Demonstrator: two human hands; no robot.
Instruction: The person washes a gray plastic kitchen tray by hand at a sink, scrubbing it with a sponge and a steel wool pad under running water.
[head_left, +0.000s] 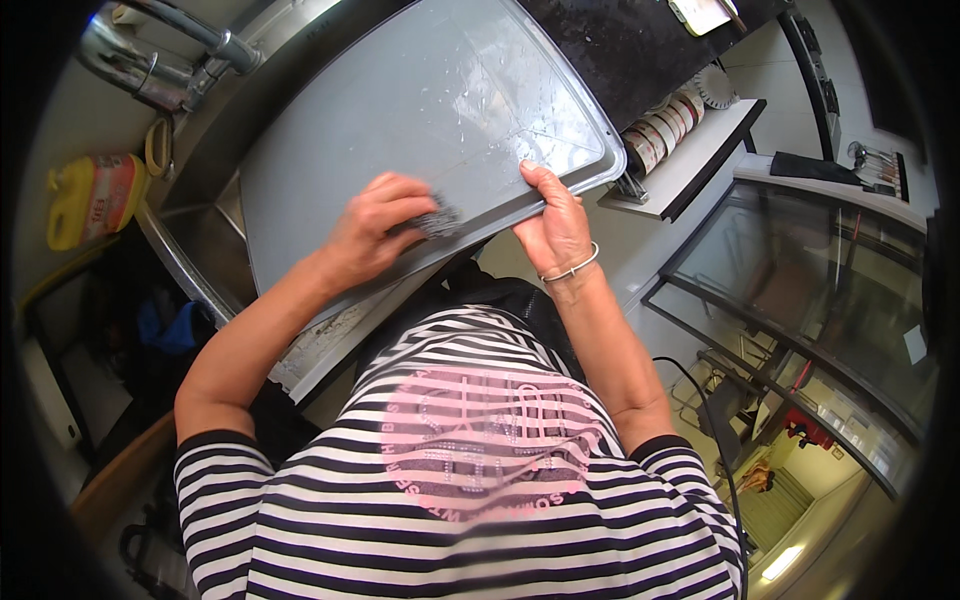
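A large grey metal tray (360, 142) lies tilted across the sink in front of me, its surface wet with drops and streaks near the far right corner. My left hand (375, 223) grips a steel wool scrubber (441, 217) against the tray's face close to the near edge; hand and scrubber are blurred. On the tray's right side, my right hand (556, 229) clasps the raised rim, thumb on top and fingers underneath. A bracelet (571, 271) circles the right wrist.
A metal sink (196, 234) lies beneath the tray, with a chrome faucet (161, 82) at the upper left. A yellow plastic jug (97, 201) stands left. Stacked bowls (666, 133) rest on a shelf beside the dark counter (600, 52). A glass-fronted cabinet (795, 262) is at right.
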